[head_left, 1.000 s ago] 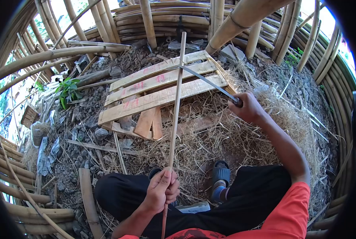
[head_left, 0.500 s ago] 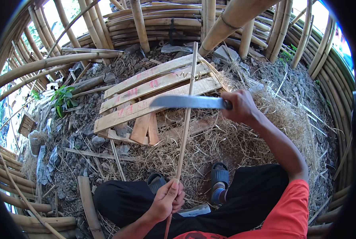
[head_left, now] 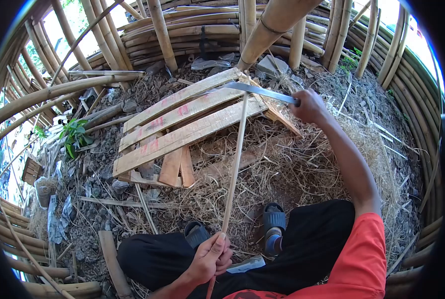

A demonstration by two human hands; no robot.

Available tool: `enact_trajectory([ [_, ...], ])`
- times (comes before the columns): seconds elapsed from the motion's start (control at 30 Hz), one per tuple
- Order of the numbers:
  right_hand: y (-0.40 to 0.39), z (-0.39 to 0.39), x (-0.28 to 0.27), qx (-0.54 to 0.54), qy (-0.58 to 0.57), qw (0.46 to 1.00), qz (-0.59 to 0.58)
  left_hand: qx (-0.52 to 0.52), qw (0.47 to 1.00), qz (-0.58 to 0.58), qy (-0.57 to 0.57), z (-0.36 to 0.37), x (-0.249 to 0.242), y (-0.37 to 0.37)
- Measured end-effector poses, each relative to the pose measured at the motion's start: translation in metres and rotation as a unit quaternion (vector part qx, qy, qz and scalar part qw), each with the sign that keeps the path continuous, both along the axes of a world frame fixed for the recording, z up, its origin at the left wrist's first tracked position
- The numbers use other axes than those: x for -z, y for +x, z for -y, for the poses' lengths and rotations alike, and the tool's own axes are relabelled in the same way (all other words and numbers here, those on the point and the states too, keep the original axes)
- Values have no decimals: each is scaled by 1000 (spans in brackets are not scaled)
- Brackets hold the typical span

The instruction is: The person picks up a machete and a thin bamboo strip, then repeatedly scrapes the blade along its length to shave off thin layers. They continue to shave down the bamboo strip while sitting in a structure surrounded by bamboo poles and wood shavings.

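Observation:
My left hand (head_left: 211,259) is wrapped round the lower part of a thin bamboo strip (head_left: 236,164), which slants up and away from me. In my right hand (head_left: 309,106) is the dark handle of a machete (head_left: 262,91), held out to the right of the strip's far end. Its long blade points left and crosses the strip right at its tip. Behind them lies a slatted wooden pallet (head_left: 182,124) with red marks, propped on the ground, and the blade's end overlaps its upper slats in this view.
Dry bamboo shavings (head_left: 262,174) cover the ground before my sandalled feet. Bamboo poles (head_left: 277,32) rise behind the pallet, and stacked bamboo (head_left: 402,114) lines the right side. A green plant (head_left: 74,135) grows among rubble at left. A split bamboo piece (head_left: 113,264) lies by my left knee.
The machete has moved away from me along the strip, from partway up to its far tip, with my right arm reaching farther out. My left hand keeps its hold.

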State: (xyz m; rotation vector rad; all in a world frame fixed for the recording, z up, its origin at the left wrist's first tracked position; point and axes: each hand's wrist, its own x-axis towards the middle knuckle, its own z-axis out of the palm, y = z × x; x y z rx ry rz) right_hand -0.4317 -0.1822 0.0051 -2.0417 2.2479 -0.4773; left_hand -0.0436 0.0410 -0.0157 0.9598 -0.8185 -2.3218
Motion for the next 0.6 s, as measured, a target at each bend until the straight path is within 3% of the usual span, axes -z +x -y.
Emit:
enact_trajectory([
  [0.13, -19, -5, 16, 18, -39, 999, -31, 2, 1000, 7, 18, 6, 6, -6],
  [0.27, -24, -6, 20, 36, 30, 999, -20, 7, 1000, 4, 16, 7, 12, -9],
  [0.37, -11, -16, 24, -3, 3, 998, 62, 5, 1000, -7, 27, 7, 17, -8],
  [0.5, -2, -29, 20, -178, -36, 983, -9, 15, 1000, -13, 25, 4, 16, -9],
  [0.6, -7, -23, 26, -125, -27, 992, -8, 20, 1000, -12, 13, 2, 18, -9],
])
